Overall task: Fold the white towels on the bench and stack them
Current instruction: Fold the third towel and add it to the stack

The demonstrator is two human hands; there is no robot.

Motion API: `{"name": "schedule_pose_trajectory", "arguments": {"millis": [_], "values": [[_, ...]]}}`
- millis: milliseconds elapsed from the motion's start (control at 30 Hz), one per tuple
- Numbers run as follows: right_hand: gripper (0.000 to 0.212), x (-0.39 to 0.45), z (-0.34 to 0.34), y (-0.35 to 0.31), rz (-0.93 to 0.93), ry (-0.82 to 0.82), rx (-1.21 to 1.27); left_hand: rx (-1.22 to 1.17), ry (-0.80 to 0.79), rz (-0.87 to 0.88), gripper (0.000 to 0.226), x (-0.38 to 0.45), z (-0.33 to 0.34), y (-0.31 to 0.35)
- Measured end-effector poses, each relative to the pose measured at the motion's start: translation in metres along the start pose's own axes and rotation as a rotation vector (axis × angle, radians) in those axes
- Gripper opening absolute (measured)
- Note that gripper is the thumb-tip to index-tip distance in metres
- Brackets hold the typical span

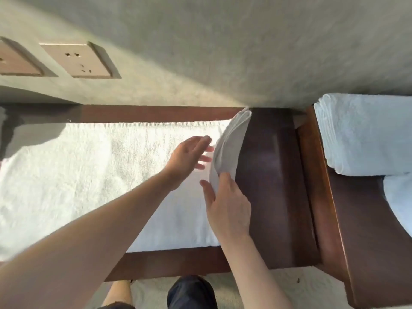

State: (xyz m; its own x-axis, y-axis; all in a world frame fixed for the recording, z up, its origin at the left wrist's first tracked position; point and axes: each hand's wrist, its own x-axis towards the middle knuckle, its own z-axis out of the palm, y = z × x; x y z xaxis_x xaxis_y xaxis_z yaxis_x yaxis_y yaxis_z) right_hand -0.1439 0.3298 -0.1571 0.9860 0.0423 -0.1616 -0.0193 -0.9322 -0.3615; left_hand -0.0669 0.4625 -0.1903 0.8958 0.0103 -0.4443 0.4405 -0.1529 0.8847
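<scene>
Your white towel (93, 179) lies spread flat across the dark wooden bench (274, 186), filling the left and centre of the frame, its far edge running just short of the bench's back rail. The towel's right end is lifted and curled up off the wood, standing as a curved flap at centre right. Your right hand (227, 206) pinches that raised end, thumb on the near side and fingers wrapped behind the fabric, so it is closed on the cloth. Your left hand (189, 157) hovers just left of the flap with fingers spread wide and holding nothing (whether the fingertips touch the flap, you cannot tell, the hand is blurred). Right of the flap the bench top is bare brown wood. At the right edge of the frame a stack of folded white towels (365, 134) sits on a second wooden surface (356, 219) just beside the bench, with another bit of white cloth (399, 197) below it, cut off by the frame. Upper left, two wall sockets (80, 60) sit on the grey-green wall (245, 41). At bottom centre, pale floor (263, 284) and a dark shoe (191, 291).
</scene>
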Motion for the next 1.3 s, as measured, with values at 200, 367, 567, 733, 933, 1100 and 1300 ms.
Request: {"name": "schedule_pose_trajectory", "arguments": {"millis": [200, 367, 567, 733, 933, 1100, 1300], "values": [[0.052, -0.025, 0.016, -0.131, -0.245, -0.053, -0.001, -0.25, 0.102, -0.102, 0.056, -0.036, -0.126, 0.002], [0.039, -0.052, 0.046, -0.236, -0.372, -0.035, -0.058, -0.189, 0.314, -0.057, 0.042, -0.067, -0.226, -0.017], [0.037, -0.075, 0.097, -0.329, -0.47, -0.024, -0.055, -0.049, 0.439, 0.058, 0.036, -0.102, -0.332, -0.048], [0.048, -0.072, 0.149, -0.373, -0.4, -0.338, 0.035, -0.017, 0.549, 0.026, 0.017, -0.104, -0.386, -0.099], [0.053, -0.068, 0.2, -0.381, -0.36, -0.497, 0.0, 0.216, 0.627, -0.029, 0.036, -0.09, -0.395, -0.148], [0.032, -0.052, 0.207, -0.372, -0.249, -0.734, 0.185, 0.226, 0.634, -0.068, 0.046, -0.1, -0.392, -0.152], [0.01, -0.004, 0.184, -0.35, -0.287, -0.645, 0.344, 0.136, 0.621, -0.189, 0.033, -0.158, -0.393, -0.176]]}}
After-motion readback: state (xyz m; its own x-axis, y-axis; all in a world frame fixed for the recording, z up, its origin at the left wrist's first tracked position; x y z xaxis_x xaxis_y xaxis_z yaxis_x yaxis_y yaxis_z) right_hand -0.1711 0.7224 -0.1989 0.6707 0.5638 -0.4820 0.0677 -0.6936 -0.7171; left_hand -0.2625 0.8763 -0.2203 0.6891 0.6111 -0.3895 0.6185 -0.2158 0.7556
